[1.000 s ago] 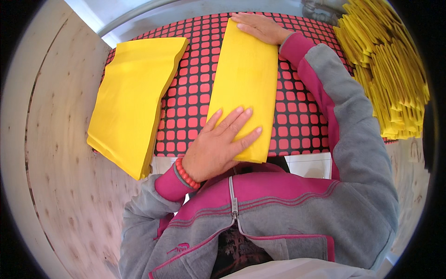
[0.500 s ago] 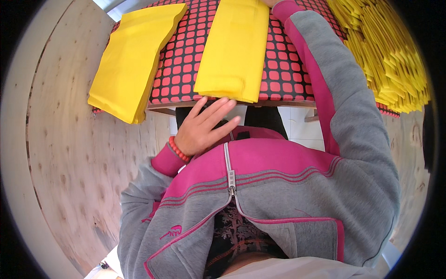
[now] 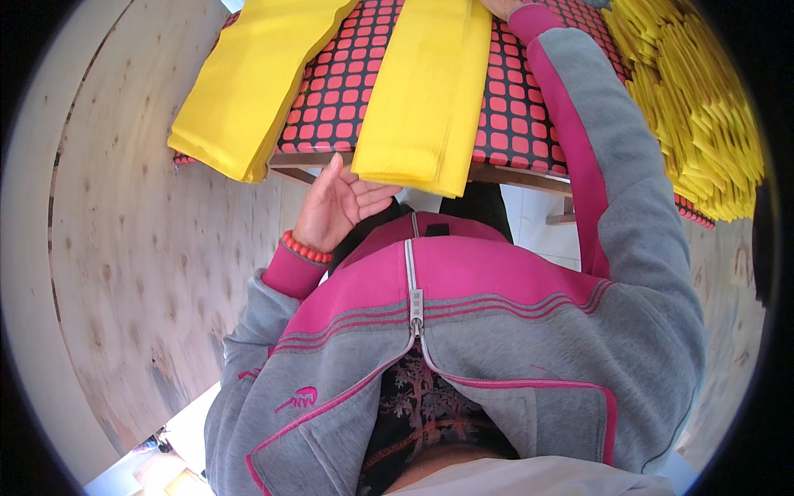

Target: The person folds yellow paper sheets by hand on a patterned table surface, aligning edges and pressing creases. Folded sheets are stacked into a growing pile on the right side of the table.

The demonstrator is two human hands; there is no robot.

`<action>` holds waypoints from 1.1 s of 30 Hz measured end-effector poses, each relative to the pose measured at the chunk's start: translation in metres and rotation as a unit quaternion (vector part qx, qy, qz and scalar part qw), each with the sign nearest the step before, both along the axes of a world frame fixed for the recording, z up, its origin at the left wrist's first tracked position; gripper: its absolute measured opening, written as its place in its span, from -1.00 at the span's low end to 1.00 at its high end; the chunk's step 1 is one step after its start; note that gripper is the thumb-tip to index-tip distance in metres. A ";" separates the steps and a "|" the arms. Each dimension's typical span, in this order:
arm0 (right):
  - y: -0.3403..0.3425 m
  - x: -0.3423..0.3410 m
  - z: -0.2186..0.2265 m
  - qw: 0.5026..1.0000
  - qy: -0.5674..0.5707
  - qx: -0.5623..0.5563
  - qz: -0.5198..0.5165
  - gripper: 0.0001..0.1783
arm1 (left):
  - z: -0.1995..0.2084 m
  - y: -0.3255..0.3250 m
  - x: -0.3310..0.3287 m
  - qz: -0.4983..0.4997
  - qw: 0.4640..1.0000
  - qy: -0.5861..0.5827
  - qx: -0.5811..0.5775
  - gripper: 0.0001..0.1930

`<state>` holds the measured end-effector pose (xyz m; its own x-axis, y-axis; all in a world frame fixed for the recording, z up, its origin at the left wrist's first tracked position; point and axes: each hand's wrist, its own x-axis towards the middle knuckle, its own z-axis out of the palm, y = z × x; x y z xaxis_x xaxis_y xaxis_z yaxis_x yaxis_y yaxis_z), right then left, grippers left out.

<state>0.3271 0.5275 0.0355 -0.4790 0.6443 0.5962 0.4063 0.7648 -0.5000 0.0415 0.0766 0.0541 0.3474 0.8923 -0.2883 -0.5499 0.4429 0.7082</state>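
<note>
A folded yellow fabric piece (image 3: 422, 99) lies lengthwise on the table, its near end jutting past the front edge. Beside that end is my left hand (image 3: 337, 202), palm turned up and thumb raised. Its fingers are stretched out, and the tips reach to the underside of the overhanging end. At the far end of the same piece, my right hand (image 3: 501, 7) is cut off by the upper picture edge. Its fingers cannot be made out clearly. To the left rests a flat stack of similar yellow fabric pieces (image 3: 256, 91).
A red-and-black checked cloth covers the table (image 3: 331, 107). At the right stands a tall, loosely fanned pile of yellow folded pieces (image 3: 703, 124). Pale wooden boards (image 3: 165, 248) rise on the left. The wooden table edge (image 3: 521, 175) faces my body.
My left hand has turned from palm down to palm up, moving left of the yellow piece's near end. That end now hangs further over the table edge. My right hand shifted slightly right.
</note>
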 end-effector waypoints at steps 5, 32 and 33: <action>-0.028 -0.010 0.015 0.993 0.025 -0.090 0.078 -0.47 | 0.012 -0.004 0.019 0.056 0.998 0.023 -0.002 -0.42; -0.474 0.047 0.001 0.745 0.298 -0.573 0.165 -0.30 | 0.007 0.018 0.097 -0.158 0.982 0.088 0.058 -0.58; -0.475 0.037 -0.003 0.756 0.345 -0.543 0.121 -0.26 | 0.005 0.021 0.107 -0.164 0.978 0.086 0.097 -0.58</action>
